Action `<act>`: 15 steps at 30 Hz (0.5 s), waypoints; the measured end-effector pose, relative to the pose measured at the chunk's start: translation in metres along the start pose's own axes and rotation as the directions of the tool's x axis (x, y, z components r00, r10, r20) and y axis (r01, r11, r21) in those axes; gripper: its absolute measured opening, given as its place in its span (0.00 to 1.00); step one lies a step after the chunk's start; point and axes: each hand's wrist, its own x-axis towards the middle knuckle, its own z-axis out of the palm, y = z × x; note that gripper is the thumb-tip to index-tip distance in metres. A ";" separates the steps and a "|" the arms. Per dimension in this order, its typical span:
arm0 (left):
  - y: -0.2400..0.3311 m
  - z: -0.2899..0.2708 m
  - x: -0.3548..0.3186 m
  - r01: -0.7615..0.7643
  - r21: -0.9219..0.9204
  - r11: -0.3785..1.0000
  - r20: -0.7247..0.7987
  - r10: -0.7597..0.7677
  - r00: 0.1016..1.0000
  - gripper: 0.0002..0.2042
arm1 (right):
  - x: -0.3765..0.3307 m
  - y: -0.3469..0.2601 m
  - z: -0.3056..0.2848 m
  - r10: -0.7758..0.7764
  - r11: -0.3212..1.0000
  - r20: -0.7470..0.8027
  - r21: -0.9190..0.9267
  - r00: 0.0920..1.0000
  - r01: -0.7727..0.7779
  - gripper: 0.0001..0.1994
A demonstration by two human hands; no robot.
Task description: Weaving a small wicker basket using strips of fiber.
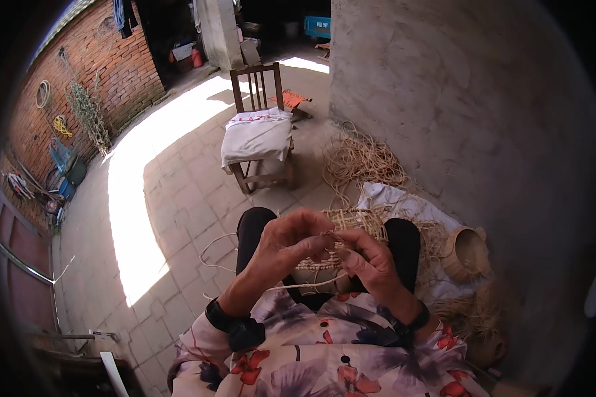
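Note:
A woven straw basket point(354, 218) lies between my knees, partly hidden by my hands. Above it, my left hand point(286, 246) is closed in a pinch, its fingertips meeting those of my right hand point(372, 262). Both pinch thin straw strands point(330, 234), whose ends are mostly covered by the fingers. A pale twisted straw cord point(304, 286) runs below the hands, between my wrists. More of that cord loops out beyond my left knee.
Ahead stands a wooden chair point(257, 142) with a white cloth on its seat, an orange-topped stool point(290, 99) behind it. Coiled straw rope point(364, 159) heaps by the grey wall point(463, 112). On the right, a small woven basket point(465, 253) rests on a white cloth point(410, 200) among loose straw.

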 end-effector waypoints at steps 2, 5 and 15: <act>-0.015 -0.003 0.001 0.037 -0.075 0.997 -0.098 -0.044 0.994 0.10 | -0.003 -0.002 -0.001 -0.092 0.991 -0.107 -0.104 0.990 0.081 0.11; -0.029 -0.004 0.012 0.091 0.265 0.960 -0.129 -0.058 0.990 0.12 | -0.004 0.011 -0.015 -0.204 0.894 -0.332 -0.448 0.921 0.036 0.06; -0.080 -0.004 0.026 -0.088 0.879 0.468 0.033 0.125 0.992 0.29 | 0.020 0.061 -0.021 -0.132 0.742 -0.324 -0.659 0.937 -0.123 0.03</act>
